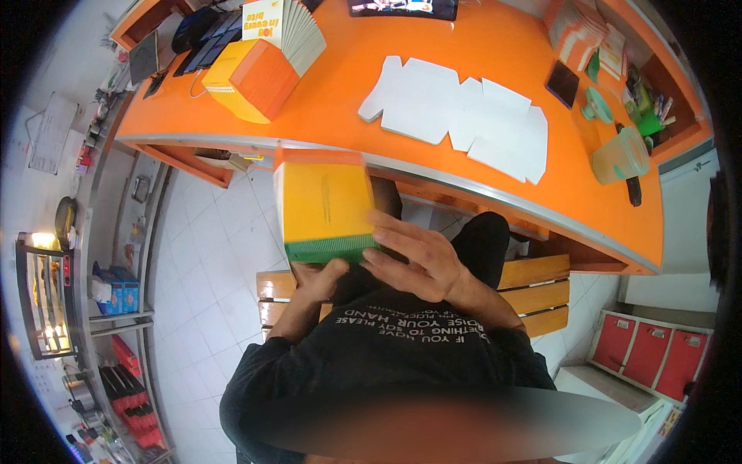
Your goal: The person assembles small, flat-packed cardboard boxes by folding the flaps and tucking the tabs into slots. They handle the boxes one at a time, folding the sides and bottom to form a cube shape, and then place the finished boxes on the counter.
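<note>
Orange desk (332, 100) edge just beyond yellow stack (325, 197) gripped btwn both hands (423, 261), tiled flr (205, 255) to L.

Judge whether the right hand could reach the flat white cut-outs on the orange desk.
Probably yes: the white cut-outs lie uncovered on the desk ahead. The right hand, against the yellow box, would first leave it, while the left hand seems to support it.

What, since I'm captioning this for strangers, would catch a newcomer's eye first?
Probably the yellow, green-sided block in the left hand, with the right hand at its right edge. Beyond, notched white cardboard sheets lie on the bright orange table, a yellow-and-orange block to their left.
</note>
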{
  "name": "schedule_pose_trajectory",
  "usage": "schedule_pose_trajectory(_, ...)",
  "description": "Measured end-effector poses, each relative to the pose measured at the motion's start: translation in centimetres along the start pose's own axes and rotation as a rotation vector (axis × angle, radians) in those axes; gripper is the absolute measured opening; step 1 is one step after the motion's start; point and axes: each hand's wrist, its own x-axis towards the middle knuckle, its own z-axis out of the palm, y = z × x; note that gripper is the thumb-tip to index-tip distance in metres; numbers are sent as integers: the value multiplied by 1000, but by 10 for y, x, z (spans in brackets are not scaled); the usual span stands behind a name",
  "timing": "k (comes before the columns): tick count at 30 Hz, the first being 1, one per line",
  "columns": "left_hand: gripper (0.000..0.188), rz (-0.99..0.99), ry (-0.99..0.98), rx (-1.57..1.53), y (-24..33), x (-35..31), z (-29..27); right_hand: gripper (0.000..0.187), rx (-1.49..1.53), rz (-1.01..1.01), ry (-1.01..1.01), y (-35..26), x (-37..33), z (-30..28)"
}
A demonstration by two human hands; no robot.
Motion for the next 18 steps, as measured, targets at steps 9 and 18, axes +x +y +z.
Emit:
schedule_pose_trajectory(9,93,-169,138,-341,-28,-12,-26,18,341,141,103,-6,21,-3)
schedule_pose_trajectory(18,57,32,96,264,-20,18,-9,21,239,246,37,4,16,15)
